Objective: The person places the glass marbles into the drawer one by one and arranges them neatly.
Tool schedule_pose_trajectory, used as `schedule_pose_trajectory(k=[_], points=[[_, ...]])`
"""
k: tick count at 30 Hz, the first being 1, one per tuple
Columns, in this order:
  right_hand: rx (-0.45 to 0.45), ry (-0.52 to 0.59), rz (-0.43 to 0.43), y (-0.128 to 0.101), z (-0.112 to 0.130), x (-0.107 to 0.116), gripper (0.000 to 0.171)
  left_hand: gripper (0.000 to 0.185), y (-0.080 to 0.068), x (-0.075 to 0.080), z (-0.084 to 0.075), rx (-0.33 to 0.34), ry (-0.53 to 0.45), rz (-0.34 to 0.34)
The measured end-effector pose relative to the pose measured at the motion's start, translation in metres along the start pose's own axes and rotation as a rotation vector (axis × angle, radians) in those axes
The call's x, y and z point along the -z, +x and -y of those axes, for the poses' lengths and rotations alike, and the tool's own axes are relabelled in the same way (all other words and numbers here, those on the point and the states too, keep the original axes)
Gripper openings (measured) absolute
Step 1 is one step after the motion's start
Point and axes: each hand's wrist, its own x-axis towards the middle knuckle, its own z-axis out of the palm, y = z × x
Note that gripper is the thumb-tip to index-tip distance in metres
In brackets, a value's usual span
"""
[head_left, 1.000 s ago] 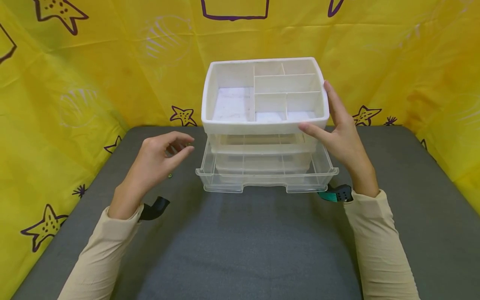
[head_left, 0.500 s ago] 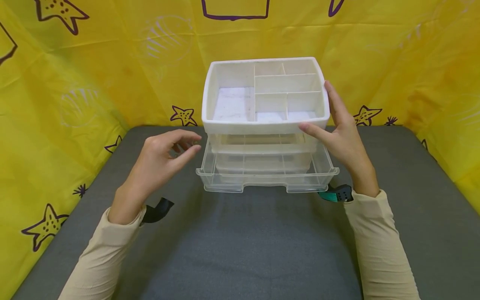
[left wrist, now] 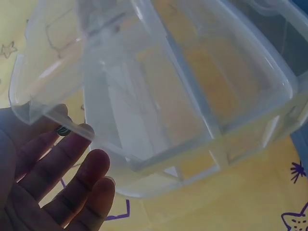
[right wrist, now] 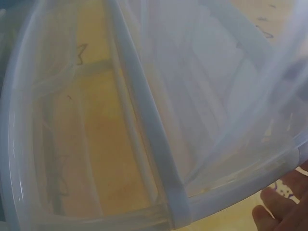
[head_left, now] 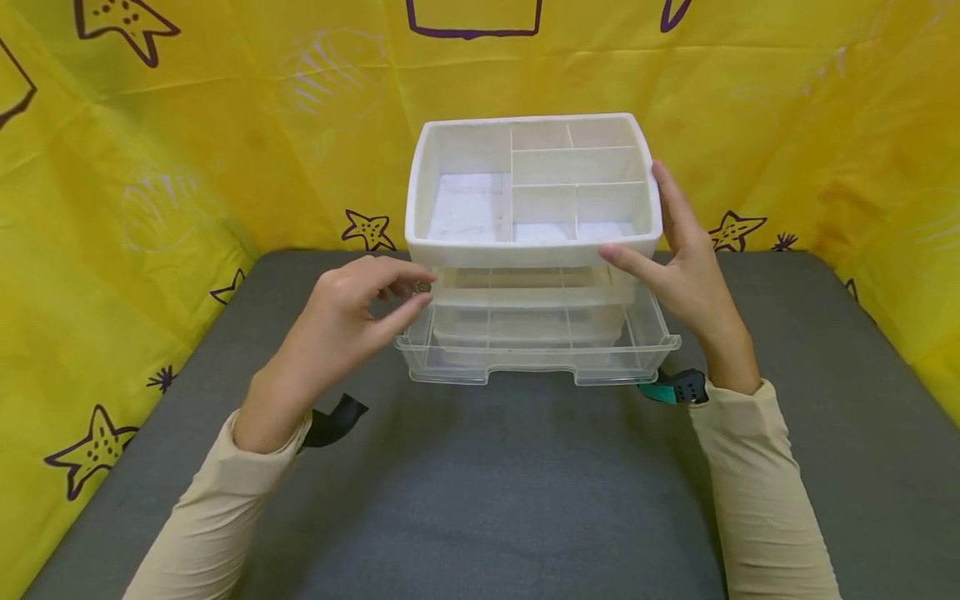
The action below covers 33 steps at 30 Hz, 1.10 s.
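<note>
A white plastic drawer organizer (head_left: 532, 254) stands at the middle back, with a divided tray on top and its clear bottom drawer (head_left: 532, 367) pulled out farthest. My left hand (head_left: 352, 312) pinches a small round gold-and-dark piece (head_left: 423, 287) between thumb and fingertips, just left of the organizer's front. In the left wrist view the dark striped piece (left wrist: 63, 130) shows between the fingers, close to the clear drawer edge. My right hand (head_left: 686, 267) holds the tray's right front corner, thumb on the front rim and fingers along the side. In the right wrist view only its fingertips (right wrist: 276, 209) appear.
A dark grey cloth covers the table (head_left: 510, 483). Behind it hangs a yellow curtain (head_left: 225, 125) with starfish drawings, close to the organizer's back. Black straps (head_left: 333, 421) hang from the left wrist.
My left hand has moved right with the small piece, from beside the organizer to its left front edge. The right hand and the organizer stay in place.
</note>
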Motion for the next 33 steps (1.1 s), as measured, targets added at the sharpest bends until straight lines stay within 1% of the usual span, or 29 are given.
schedule_pose_trajectory(k=[5,13,22,33], points=[[0.013,0.013,0.000,0.000,-0.001,0.000,0.093,0.020,0.004,-0.005,-0.005,-0.054,0.001,0.002],[0.019,0.021,-0.001,0.001,-0.002,0.000,0.094,0.016,0.011,-0.011,-0.013,-0.103,-0.011,0.021],[0.025,0.027,0.000,0.002,-0.002,0.000,0.094,0.017,0.018,-0.018,-0.019,-0.098,-0.068,0.073],[0.020,0.023,-0.001,0.002,-0.001,0.000,0.093,0.017,0.026,-0.026,-0.023,-0.082,-0.082,0.149]])
